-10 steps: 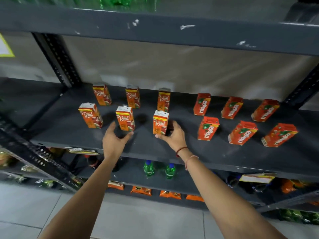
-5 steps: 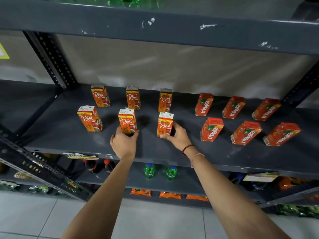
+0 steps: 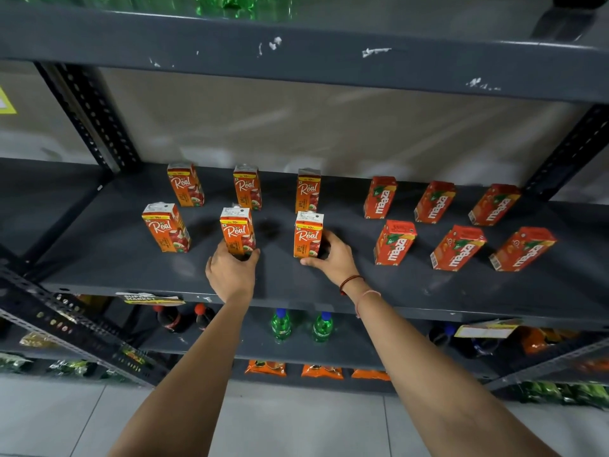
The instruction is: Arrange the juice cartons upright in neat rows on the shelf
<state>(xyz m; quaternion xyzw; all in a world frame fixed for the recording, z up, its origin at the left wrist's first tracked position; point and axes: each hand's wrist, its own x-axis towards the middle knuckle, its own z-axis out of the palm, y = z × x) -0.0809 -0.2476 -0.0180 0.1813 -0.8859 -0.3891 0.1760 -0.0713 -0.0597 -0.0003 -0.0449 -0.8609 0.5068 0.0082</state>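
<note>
Real cartons (image 3: 237, 230): orange, standing upright mid-frame, two rows.
Left grip (image 3: 232, 272): clasping, hiding its carton's base.
Right grip (image 3: 329, 258): clasping neighbouring carton (image 3: 308, 234).

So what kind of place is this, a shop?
Probably a small shop or supermarket: metal shelving holds rows of juice cartons, soft-drink bottles stand below, and a shelf tag reads "Super Market".

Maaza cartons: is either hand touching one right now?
No: left hand and right hand each hold a front-row Real carton.
</note>
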